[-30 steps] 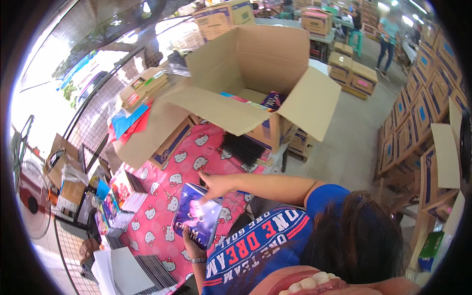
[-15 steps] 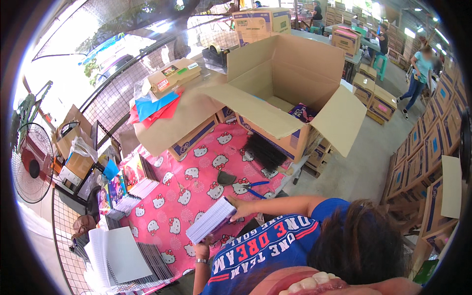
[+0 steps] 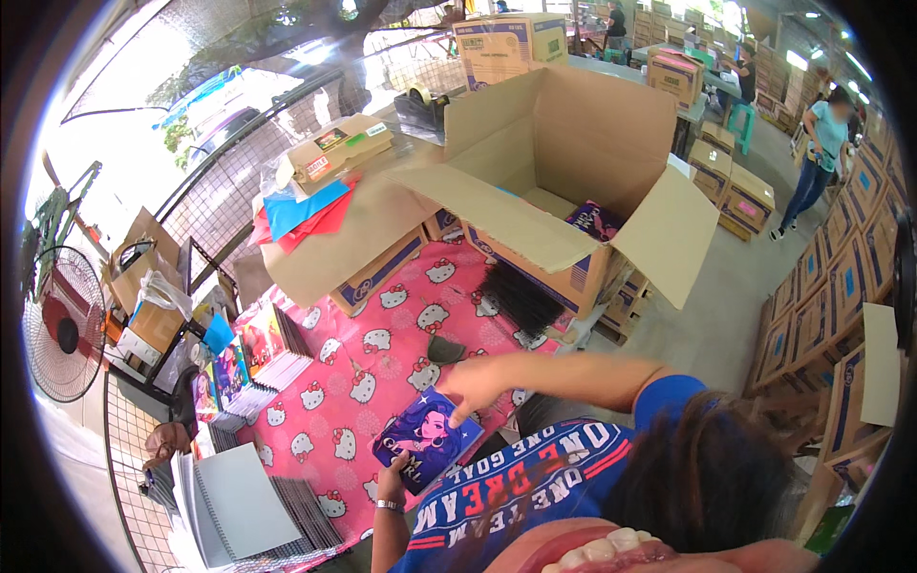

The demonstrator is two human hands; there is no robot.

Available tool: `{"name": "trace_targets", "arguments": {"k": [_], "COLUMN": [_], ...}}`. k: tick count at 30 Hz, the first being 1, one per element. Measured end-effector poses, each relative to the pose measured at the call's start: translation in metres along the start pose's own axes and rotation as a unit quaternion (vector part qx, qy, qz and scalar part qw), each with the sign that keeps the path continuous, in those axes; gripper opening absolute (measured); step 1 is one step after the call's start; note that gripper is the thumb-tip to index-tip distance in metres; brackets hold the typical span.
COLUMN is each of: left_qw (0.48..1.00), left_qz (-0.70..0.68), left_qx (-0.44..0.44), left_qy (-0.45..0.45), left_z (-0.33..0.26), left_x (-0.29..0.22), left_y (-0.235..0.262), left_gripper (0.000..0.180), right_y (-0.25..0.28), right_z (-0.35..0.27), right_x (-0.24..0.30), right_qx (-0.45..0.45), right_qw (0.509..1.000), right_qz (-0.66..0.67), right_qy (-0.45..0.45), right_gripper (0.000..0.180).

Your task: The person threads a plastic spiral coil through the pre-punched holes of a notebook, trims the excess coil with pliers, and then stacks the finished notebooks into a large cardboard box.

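A purple notebook (image 3: 426, 435) with an illustrated figure on its cover lies tilted between both my hands, cover up; whether several are stacked is hidden. My left hand (image 3: 394, 468), with a wristwatch, is closed on its lower left edge. At the upper edge, my right hand (image 3: 470, 387) grips it with the thumb on the cover. Beyond my right hand, a small dark grey piece (image 3: 445, 350) rests on the pink patterned tablecloth (image 3: 315, 420). A bundle of black binding wires (image 3: 521, 298) lies by the big box.
A large open carton (image 3: 535, 215) stands at the back with purple notebooks inside. Spiral notebook stacks (image 3: 239, 506) and colourful-covered ones (image 3: 229, 372) sit at left. A fan (image 3: 65, 329) stands far left. Stacked cartons (image 3: 821, 277) line the right; a person (image 3: 817, 153) is walking there.
The notebook has turned from showing its page edges to showing its cover. My right hand has moved onto its upper edge, and the blue-handled pliers are now hidden by my right arm.
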State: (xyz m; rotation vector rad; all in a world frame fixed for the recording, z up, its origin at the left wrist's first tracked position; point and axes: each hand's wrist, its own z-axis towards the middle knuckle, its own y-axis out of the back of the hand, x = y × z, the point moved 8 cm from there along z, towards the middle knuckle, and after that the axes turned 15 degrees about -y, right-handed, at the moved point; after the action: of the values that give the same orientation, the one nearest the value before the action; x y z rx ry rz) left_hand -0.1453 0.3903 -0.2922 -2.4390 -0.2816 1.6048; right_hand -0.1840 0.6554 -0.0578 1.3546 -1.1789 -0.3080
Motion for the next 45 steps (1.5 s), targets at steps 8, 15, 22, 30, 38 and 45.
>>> {"name": "trace_targets", "arguments": {"k": [8,15,22,30,38,45], "left_qw": [1.000,0.999,0.994,0.992,0.991,0.986], "left_qz": [-0.015,0.039,0.071,0.105,0.097,0.138], "left_qx": [-0.017,-0.010,-0.067,-0.061,-0.087,-0.082], "left_qy": [0.007,-0.021,-0.052,-0.020,-0.003,-0.039], "left_z": [-0.016,-0.004,-0.018,-0.015,-0.018,-0.019], "left_x": [-0.009,-0.013,-0.011,-0.008,-0.014,-0.012], "left_y": [0.012,-0.009,0.019,0.016,0.013,0.029], "left_gripper": [0.021,0.019,0.024,0.033,0.036,0.047], "right_y": [0.327,0.367,0.300,0.211,0.172,0.158], "right_z": [-0.170,-0.172,-0.142,-0.171,-0.142,-0.154], "right_x": [-0.032,-0.388,-0.478,-0.610,-0.593,-0.602], "right_qx": [-0.421,-0.158,0.038,0.144,0.178,0.162], "right_qw": [0.898,0.831,0.775,0.735,0.769,0.701], "right_qz": [0.049,-0.200,-0.206,-0.009,-0.209,0.108], "right_qy": [-0.120,-0.494,-0.596,-0.662,-0.577,-0.686], "right_gripper": [0.032,0.049,0.050,0.061,0.082,0.088]}}
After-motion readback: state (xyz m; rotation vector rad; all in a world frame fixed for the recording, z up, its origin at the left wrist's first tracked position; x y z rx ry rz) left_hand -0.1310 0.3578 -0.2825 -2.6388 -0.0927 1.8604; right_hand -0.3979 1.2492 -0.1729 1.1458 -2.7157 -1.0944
